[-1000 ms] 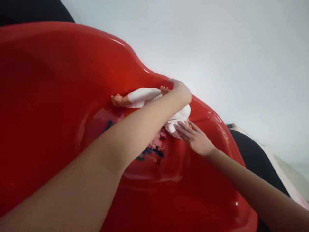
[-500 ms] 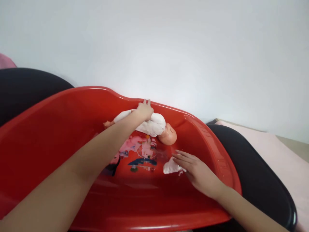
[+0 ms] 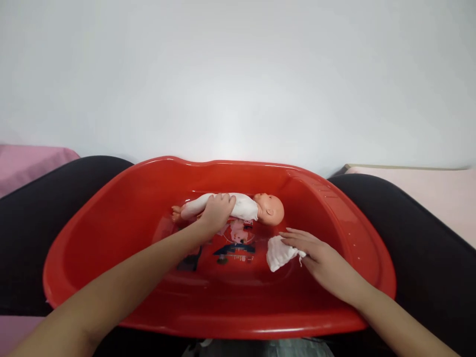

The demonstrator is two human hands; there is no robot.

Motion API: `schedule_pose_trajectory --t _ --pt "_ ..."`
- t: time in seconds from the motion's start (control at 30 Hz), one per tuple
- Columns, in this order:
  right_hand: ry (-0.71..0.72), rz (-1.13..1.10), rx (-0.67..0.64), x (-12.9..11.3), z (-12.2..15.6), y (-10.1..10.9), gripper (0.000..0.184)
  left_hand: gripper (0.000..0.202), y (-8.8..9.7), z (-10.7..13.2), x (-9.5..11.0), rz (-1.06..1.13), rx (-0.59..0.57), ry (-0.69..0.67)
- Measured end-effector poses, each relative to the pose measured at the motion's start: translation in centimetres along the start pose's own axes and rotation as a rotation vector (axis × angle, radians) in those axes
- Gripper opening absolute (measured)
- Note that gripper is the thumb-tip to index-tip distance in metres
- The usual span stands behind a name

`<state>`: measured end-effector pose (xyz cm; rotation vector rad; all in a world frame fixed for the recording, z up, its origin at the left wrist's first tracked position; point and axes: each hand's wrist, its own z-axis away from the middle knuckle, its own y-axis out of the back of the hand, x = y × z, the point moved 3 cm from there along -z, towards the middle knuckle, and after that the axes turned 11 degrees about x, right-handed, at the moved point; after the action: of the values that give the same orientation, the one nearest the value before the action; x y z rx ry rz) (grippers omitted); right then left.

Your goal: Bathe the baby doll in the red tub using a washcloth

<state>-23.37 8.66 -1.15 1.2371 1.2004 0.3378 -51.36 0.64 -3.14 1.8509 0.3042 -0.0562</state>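
A baby doll in a white suit lies on its back in a red plastic tub, head to the right. My left hand is wrapped round the doll's middle. My right hand lies flat, fingers stretched out, on a small white cloth on the tub's floor just below the doll's head. A cartoon picture is printed on the tub's bottom between my two hands.
The tub rests on a black surface. A pink cover shows at the far left, a pale pink one at the right. A plain white wall fills the background.
The view has levelled out, so the whole tub now shows. My right hand has drawn the white cloth away from the doll's head. My left hand moved from the tub's far rim onto the doll's body.
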Motion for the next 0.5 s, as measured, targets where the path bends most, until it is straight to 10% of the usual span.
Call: schedule_pose_trajectory --t 0.33,0.5 --pt "0.007 -0.105 -0.092 0.2 -0.3 -1.1 0.055 0.051 -3.4 5.9 1.5 0.045 -0.048 -0.149" --pt "-0.08 -0.207 -0.156 -0.9 -0.6 -0.8 0.039 0.04 -1.8 7.5 2.5 0.195 -0.107 -0.117"
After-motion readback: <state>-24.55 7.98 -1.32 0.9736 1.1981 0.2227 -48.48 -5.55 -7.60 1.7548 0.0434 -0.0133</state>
